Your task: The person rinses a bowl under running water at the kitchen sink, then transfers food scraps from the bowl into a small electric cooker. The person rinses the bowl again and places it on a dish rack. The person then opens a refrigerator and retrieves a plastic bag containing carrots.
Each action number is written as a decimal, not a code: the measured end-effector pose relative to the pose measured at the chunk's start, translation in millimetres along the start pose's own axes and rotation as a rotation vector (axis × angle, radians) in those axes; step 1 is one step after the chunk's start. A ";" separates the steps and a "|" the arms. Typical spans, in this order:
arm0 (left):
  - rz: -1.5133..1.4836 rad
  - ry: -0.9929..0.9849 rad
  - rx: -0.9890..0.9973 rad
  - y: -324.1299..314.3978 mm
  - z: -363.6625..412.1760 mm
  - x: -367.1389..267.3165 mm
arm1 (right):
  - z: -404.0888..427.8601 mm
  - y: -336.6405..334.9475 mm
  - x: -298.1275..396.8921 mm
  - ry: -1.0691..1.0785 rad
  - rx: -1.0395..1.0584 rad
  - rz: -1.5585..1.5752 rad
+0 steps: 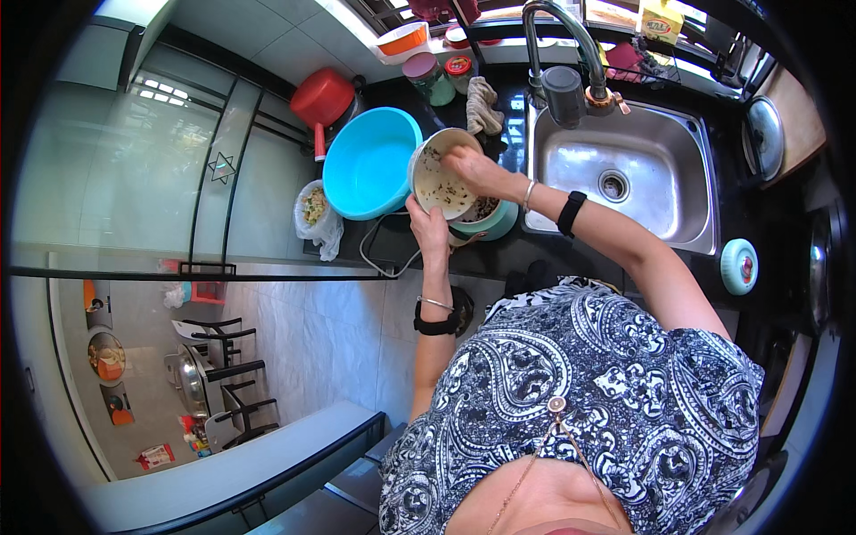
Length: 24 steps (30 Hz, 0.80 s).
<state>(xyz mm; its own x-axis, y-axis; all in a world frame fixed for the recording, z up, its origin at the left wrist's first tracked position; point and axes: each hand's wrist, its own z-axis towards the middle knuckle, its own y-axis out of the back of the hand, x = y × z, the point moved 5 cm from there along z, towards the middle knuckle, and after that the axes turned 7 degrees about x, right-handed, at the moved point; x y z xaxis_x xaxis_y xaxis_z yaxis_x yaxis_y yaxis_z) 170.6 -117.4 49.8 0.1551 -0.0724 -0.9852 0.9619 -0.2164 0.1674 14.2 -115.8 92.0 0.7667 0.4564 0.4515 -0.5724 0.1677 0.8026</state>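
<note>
A pale bowl (435, 184) is tipped on its side above a teal pot (500, 221). My left hand (430, 227) grips the bowl's lower rim, thumb on the near side. Small dark and greenish bits cling to the bowl's inner wall. My right hand (473, 172) reaches into the bowl with curled, slightly blurred fingers; whether they hold anything is hidden. Dark grains or beans (483, 208) show inside the pot, partly covered by the bowl and my right hand.
Left of the bowl stands a blue basin (370, 164), with a bag-lined container of scraps (313, 204) and a red saucepan (322, 97) beyond. A steel sink (622, 160) with a faucet (568, 20) lies right. A teal lid (739, 267), cloth (483, 107) and jars (428, 77) rest on the counter.
</note>
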 end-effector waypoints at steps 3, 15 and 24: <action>-0.032 0.065 0.018 1.0 -2.3 1.0 | -0.8 -23.5 3.6 -0.023 0.461 0.183; -0.333 0.144 0.088 -2.4 -8.7 -26.4 | 10.7 -13.1 8.6 0.091 0.438 0.261; -0.416 0.177 0.195 -11.8 -10.3 -32.1 | 23.7 23.1 21.2 0.028 -0.279 0.375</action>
<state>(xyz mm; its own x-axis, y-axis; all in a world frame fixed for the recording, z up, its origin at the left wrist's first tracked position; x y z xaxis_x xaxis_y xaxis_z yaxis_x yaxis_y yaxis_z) 156.7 -102.6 79.0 -0.1814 0.2217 -0.9581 0.8930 -0.3709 -0.2549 24.1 -123.0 129.4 0.4857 0.5530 0.6770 -0.8679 0.2132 0.4486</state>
